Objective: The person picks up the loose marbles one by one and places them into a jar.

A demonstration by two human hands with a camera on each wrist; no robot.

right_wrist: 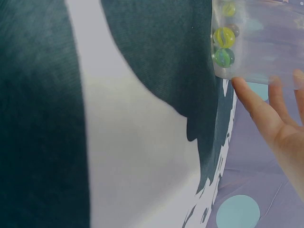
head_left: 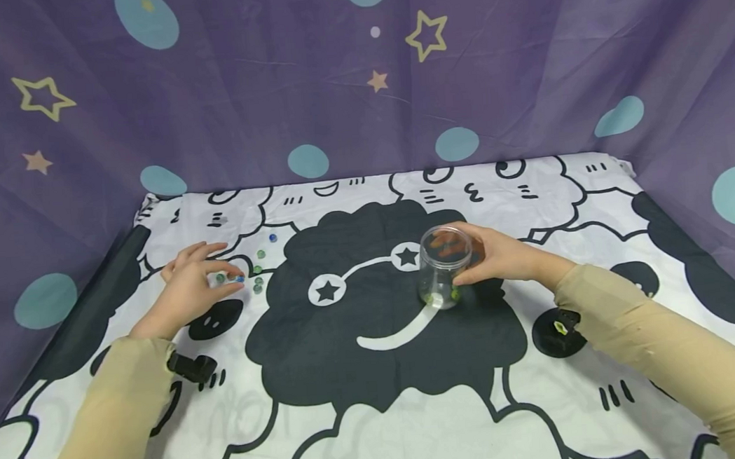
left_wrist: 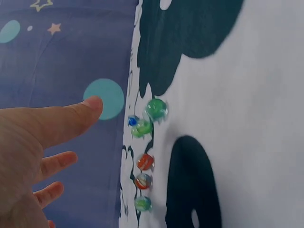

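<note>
At the left, my left hand [head_left: 191,289] pinches a blue marble [head_left: 240,279] between thumb and index fingertips, other fingers stretched out. In the left wrist view the thumb [left_wrist: 71,118] hides that marble. Under and beside this hand, loose marbles lie on the cloth: a green one [left_wrist: 156,109], an orange one [left_wrist: 145,162] and several more, with another blue marble [head_left: 272,238] farthest back. Right of centre, my right hand [head_left: 492,253] grips a clear jar [head_left: 436,274] from its right side, fingers around it. Yellow marbles [right_wrist: 224,37] and a green marble [right_wrist: 224,57] sit at its bottom.
A white cloth [head_left: 406,445] with black cartoon prints covers the table. Behind it and along both sides hangs a purple curtain [head_left: 239,90] with stars and blue dots.
</note>
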